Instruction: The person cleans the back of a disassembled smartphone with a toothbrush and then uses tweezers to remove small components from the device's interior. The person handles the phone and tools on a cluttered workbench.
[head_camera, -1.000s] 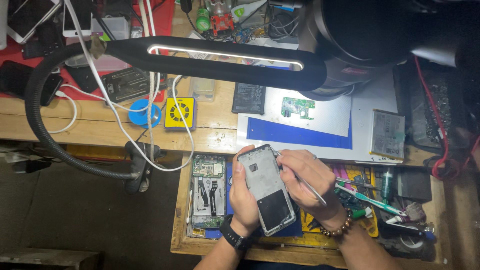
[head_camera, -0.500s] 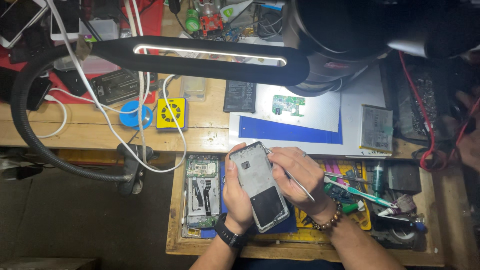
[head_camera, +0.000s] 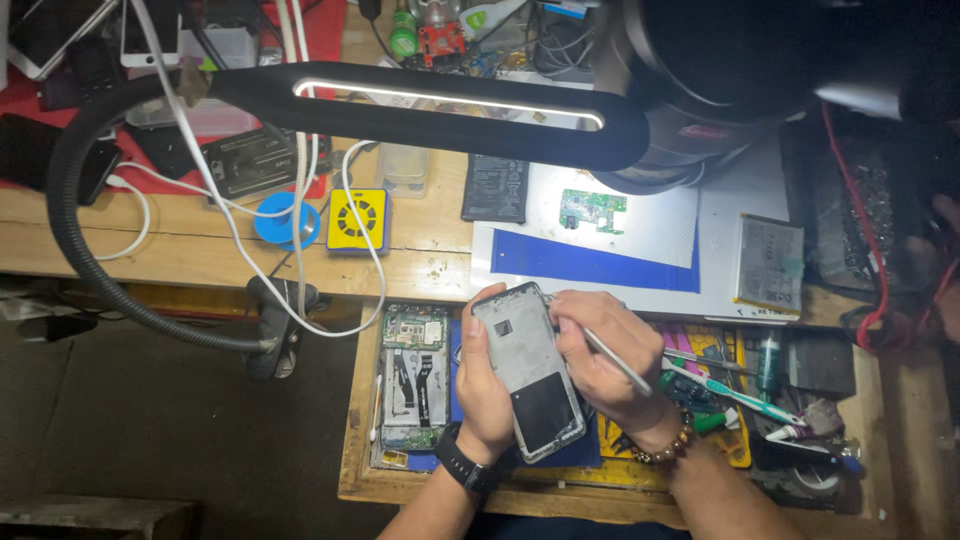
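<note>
My left hand (head_camera: 482, 392) grips a grey phone frame (head_camera: 527, 367) by its left edge, holding it above an open wooden drawer (head_camera: 357, 470). My right hand (head_camera: 603, 362) rests on the frame's right edge and pinches a thin metal tool (head_camera: 617, 360) whose tip touches the frame's top right corner. A black patch covers the frame's lower part. To the left, an opened phone body (head_camera: 413, 378) with exposed boards and flex cables lies flat in the drawer.
A black gooseneck lamp (head_camera: 420, 105) arches over the wooden bench. A green circuit board (head_camera: 592, 210) lies on a white sheet, with a black battery (head_camera: 496, 188) and a silver battery (head_camera: 771, 263) nearby. Tools and a toothbrush (head_camera: 735, 392) fill the drawer's right side. White cables (head_camera: 300, 200) trail left.
Both hands and the phone frame sit slightly lower and further right in view. The tool tip has moved up to the frame's top right corner.
</note>
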